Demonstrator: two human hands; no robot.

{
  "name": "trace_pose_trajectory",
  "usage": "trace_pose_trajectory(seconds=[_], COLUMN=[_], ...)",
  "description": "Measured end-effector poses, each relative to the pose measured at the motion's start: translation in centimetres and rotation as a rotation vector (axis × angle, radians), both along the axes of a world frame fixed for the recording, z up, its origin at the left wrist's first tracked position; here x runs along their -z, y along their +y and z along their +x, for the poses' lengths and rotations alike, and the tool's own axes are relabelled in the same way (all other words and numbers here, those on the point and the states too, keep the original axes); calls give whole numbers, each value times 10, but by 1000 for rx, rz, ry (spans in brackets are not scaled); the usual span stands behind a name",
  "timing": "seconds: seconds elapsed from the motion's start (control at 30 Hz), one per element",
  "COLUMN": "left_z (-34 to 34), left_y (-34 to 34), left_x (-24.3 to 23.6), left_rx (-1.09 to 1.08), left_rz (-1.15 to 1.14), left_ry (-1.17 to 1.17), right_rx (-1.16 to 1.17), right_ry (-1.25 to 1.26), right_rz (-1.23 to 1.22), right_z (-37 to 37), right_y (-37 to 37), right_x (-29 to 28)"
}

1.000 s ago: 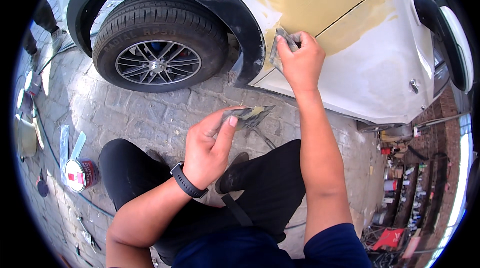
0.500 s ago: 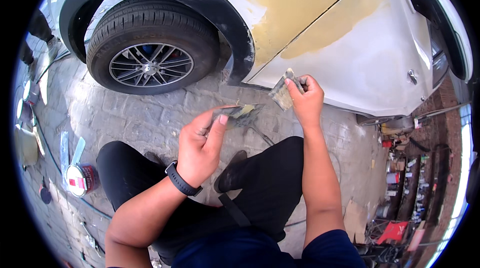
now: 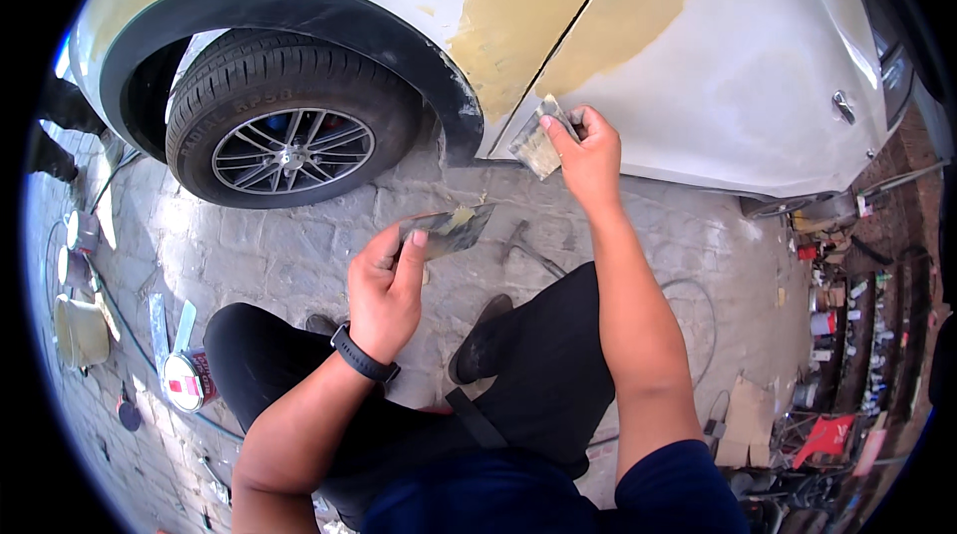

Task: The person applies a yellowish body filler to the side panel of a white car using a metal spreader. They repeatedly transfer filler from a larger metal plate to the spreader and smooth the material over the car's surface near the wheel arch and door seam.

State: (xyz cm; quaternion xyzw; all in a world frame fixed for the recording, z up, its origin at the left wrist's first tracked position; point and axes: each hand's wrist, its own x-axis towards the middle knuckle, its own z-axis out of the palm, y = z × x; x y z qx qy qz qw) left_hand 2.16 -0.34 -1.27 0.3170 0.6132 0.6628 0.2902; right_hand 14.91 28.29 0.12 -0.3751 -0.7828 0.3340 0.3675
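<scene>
right hand [image 3: 590,147]: upper centre of the frame, grip closed on a small putty spreader [image 3: 538,140], blade slanting down to the left, close to the car's lower sill
left hand [image 3: 384,290]: centre of the frame, fingers pinched on a flat mixing plate [image 3: 449,228] that carries a dab of yellowish filler [image 3: 461,219]; plate's long axis runs left to right, tilted a little
key relation: plate lies below and left of the spreader, the two apart; spreader hand is the nearer one to the body panel
car panel [image 3: 558,25]: across the top, yellow filler patches either side of the door seam
wheel [image 3: 291,130]: upper left
around: stone paving [image 3: 299,245]; tin with a red label [image 3: 189,379], lower left
in the way: nothing between spreader and plate
</scene>
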Motion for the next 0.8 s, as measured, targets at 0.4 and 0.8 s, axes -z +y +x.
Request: trace_pose_trajectory(seconds=[0.4,0.8], left_z=[-12,-14], left_y=[10,13], left_x=[-3,-18], left_rx=[218,229], left_rz=[54,248], left_ry=[-268,229], right_rx=[-621,-955], right_ry=[453,-9], right_rz=[-1160,-1324], right_z=[38,14], right_y=[-25,-90], right_x=[-7,1])
